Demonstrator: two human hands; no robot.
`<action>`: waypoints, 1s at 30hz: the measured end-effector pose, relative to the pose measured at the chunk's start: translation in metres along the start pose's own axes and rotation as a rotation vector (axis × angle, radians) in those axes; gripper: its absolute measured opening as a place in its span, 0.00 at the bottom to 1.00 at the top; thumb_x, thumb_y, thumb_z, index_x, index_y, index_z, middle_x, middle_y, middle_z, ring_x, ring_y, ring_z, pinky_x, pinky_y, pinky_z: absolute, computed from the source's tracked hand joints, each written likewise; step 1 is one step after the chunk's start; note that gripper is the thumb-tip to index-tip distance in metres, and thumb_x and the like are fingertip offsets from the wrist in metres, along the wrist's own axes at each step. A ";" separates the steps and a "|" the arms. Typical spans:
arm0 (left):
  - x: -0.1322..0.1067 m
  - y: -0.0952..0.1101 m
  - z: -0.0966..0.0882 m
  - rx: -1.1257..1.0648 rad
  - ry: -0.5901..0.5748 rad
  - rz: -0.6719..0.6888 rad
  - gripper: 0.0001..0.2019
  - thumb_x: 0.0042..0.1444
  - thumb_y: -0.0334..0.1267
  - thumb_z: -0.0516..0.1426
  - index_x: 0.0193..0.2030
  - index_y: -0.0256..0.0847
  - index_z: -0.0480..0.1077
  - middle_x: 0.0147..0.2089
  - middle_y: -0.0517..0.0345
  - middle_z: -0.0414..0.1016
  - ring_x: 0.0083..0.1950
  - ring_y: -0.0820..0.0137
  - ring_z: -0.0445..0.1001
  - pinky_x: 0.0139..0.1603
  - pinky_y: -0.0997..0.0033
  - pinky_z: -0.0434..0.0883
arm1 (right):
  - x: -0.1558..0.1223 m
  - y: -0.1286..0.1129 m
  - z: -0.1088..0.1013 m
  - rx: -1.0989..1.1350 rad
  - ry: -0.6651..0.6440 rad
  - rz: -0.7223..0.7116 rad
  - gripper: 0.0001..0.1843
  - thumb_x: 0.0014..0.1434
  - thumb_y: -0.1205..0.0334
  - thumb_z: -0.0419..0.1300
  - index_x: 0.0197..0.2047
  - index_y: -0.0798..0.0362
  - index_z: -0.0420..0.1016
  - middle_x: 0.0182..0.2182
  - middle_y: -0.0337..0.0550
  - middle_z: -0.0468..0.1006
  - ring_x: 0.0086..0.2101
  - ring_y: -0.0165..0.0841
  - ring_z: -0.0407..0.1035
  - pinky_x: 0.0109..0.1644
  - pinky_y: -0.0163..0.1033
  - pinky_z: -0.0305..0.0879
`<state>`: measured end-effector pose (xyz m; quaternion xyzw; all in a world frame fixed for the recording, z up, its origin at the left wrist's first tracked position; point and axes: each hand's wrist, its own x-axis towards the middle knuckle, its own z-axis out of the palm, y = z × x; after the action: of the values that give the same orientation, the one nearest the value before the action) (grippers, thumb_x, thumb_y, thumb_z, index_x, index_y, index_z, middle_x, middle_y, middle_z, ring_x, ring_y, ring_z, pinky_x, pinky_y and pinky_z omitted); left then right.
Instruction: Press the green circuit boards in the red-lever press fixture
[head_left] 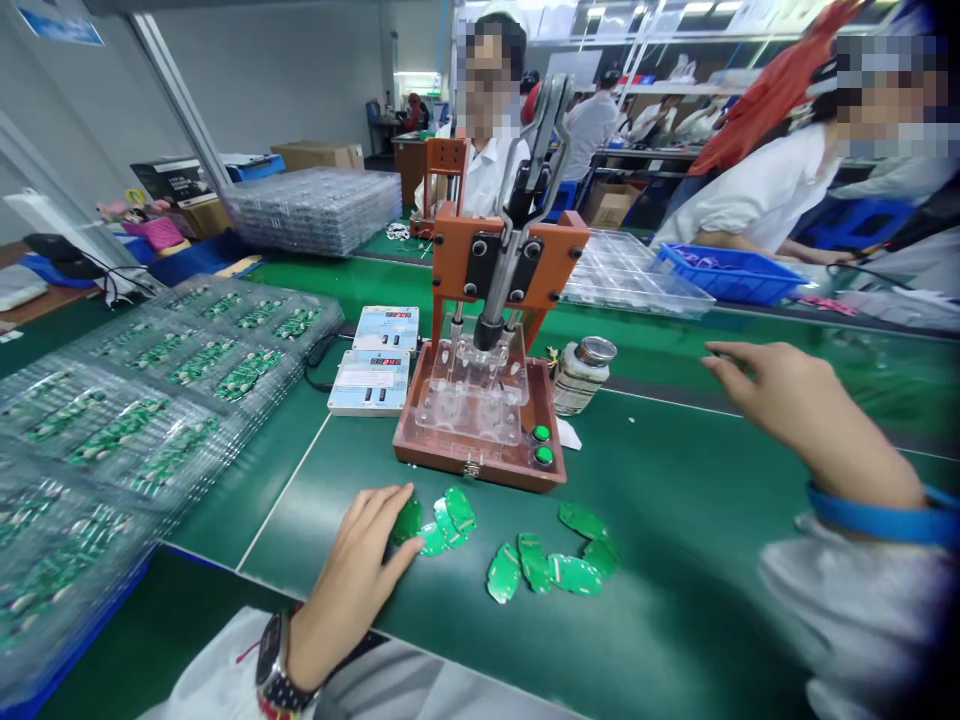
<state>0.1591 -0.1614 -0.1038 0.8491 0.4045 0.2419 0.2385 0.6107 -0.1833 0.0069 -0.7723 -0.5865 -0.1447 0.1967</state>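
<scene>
Widest lane is the bare green bench top (690, 590) right of the toggle-clamp fixture (480, 455), with the right hand (787, 395) over its far part. Straight ahead is blocked by the fixture, flanked by the lidded bottle (582, 376) just right and two digital-display boxes (369, 382) left; beyond those, blister trays (187, 420) wall off the left side. Near side: narrow gap between left circuit boards (454, 514), left hand (361, 555) there, and right circuit boards (534, 562).

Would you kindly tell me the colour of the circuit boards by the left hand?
The circuit boards by the left hand are green, clearest in the head view.
</scene>
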 end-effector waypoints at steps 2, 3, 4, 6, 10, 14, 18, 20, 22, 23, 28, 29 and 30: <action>0.005 -0.002 -0.003 -0.034 0.008 -0.001 0.20 0.61 0.33 0.53 0.61 0.44 0.64 0.53 0.50 0.72 0.54 0.59 0.68 0.54 0.55 0.69 | 0.022 0.045 0.028 -0.004 0.016 0.072 0.26 0.59 0.39 0.45 0.28 0.50 0.72 0.19 0.46 0.67 0.26 0.48 0.69 0.32 0.60 0.68; 0.007 -0.004 -0.005 -0.049 0.005 0.001 0.20 0.61 0.31 0.52 0.60 0.44 0.65 0.52 0.50 0.72 0.53 0.59 0.69 0.53 0.54 0.69 | 0.030 0.060 0.040 0.010 0.069 0.084 0.26 0.59 0.38 0.46 0.26 0.49 0.71 0.18 0.45 0.66 0.25 0.45 0.69 0.33 0.57 0.68; 0.010 -0.006 -0.008 -0.062 -0.006 0.002 0.21 0.60 0.29 0.51 0.60 0.44 0.65 0.51 0.50 0.73 0.52 0.59 0.69 0.53 0.54 0.70 | 0.037 0.070 0.050 0.034 0.123 0.073 0.26 0.59 0.38 0.47 0.26 0.50 0.72 0.19 0.45 0.66 0.27 0.44 0.70 0.34 0.55 0.68; 0.013 -0.010 -0.014 -0.075 -0.047 0.010 0.22 0.59 0.26 0.49 0.58 0.44 0.67 0.50 0.50 0.74 0.52 0.60 0.70 0.53 0.54 0.70 | 0.047 0.077 0.060 0.079 0.239 0.049 0.27 0.59 0.38 0.49 0.30 0.53 0.73 0.25 0.48 0.69 0.32 0.44 0.72 0.37 0.53 0.66; 0.013 -0.015 -0.023 -0.071 -0.097 0.094 0.22 0.61 0.24 0.45 0.55 0.45 0.71 0.51 0.52 0.75 0.54 0.62 0.69 0.54 0.56 0.68 | 0.044 0.033 0.048 0.138 0.415 -0.042 0.21 0.65 0.48 0.48 0.48 0.54 0.72 0.43 0.58 0.70 0.49 0.55 0.66 0.46 0.64 0.63; 0.008 -0.007 -0.018 0.003 -0.067 0.089 0.16 0.65 0.33 0.50 0.57 0.45 0.69 0.56 0.51 0.71 0.56 0.60 0.66 0.56 0.55 0.66 | -0.009 -0.071 0.027 0.276 0.599 -0.353 0.15 0.66 0.68 0.46 0.52 0.50 0.68 0.46 0.56 0.71 0.52 0.49 0.65 0.52 0.61 0.63; 0.012 -0.003 -0.011 0.016 -0.083 0.058 0.15 0.63 0.33 0.52 0.56 0.41 0.70 0.51 0.49 0.72 0.52 0.60 0.68 0.52 0.56 0.69 | -0.085 -0.170 0.030 0.313 0.168 -0.791 0.12 0.64 0.72 0.51 0.47 0.53 0.70 0.40 0.46 0.76 0.41 0.36 0.72 0.44 0.41 0.72; 0.015 -0.006 -0.012 -0.016 -0.128 0.084 0.16 0.63 0.29 0.50 0.55 0.41 0.70 0.51 0.49 0.72 0.52 0.60 0.68 0.52 0.57 0.69 | -0.112 -0.199 0.038 0.253 -0.063 -0.802 0.11 0.65 0.68 0.52 0.49 0.59 0.69 0.43 0.52 0.75 0.43 0.39 0.71 0.46 0.43 0.73; 0.016 -0.009 -0.015 -0.049 -0.179 0.129 0.18 0.63 0.25 0.47 0.55 0.42 0.70 0.52 0.51 0.73 0.54 0.61 0.66 0.54 0.56 0.67 | -0.124 -0.215 0.049 0.174 -0.185 -0.742 0.17 0.64 0.61 0.57 0.52 0.63 0.68 0.46 0.57 0.74 0.45 0.45 0.70 0.46 0.47 0.73; 0.016 -0.010 -0.016 -0.062 -0.194 0.154 0.20 0.63 0.24 0.46 0.56 0.44 0.69 0.53 0.52 0.73 0.55 0.62 0.66 0.56 0.56 0.66 | -0.127 -0.218 0.054 0.146 -0.220 -0.720 0.21 0.62 0.58 0.60 0.53 0.64 0.68 0.46 0.58 0.73 0.45 0.47 0.70 0.47 0.49 0.73; 0.005 -0.002 -0.015 -0.010 -0.088 0.083 0.19 0.66 0.28 0.45 0.57 0.45 0.68 0.62 0.51 0.65 0.61 0.60 0.61 0.60 0.52 0.64 | -0.122 -0.215 0.071 0.144 -0.367 -0.703 0.17 0.58 0.69 0.63 0.51 0.60 0.70 0.47 0.55 0.72 0.47 0.45 0.68 0.48 0.49 0.72; 0.002 0.002 -0.012 0.035 -0.056 0.048 0.17 0.66 0.31 0.47 0.58 0.45 0.67 0.62 0.49 0.64 0.61 0.58 0.62 0.59 0.51 0.65 | -0.123 -0.213 0.072 0.123 -0.365 -0.698 0.17 0.57 0.73 0.61 0.51 0.59 0.71 0.47 0.54 0.72 0.47 0.45 0.68 0.48 0.48 0.72; 0.000 0.004 -0.008 0.086 -0.036 0.024 0.17 0.65 0.33 0.49 0.59 0.45 0.67 0.62 0.47 0.64 0.60 0.56 0.63 0.58 0.49 0.66 | -0.124 -0.211 0.073 0.085 -0.348 -0.691 0.17 0.57 0.77 0.59 0.50 0.59 0.71 0.47 0.55 0.72 0.46 0.44 0.68 0.48 0.49 0.71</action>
<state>0.1567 -0.1620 -0.0949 0.8676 0.3999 0.2118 0.2061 0.3735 -0.2044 -0.0849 -0.5333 -0.8422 -0.0448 0.0657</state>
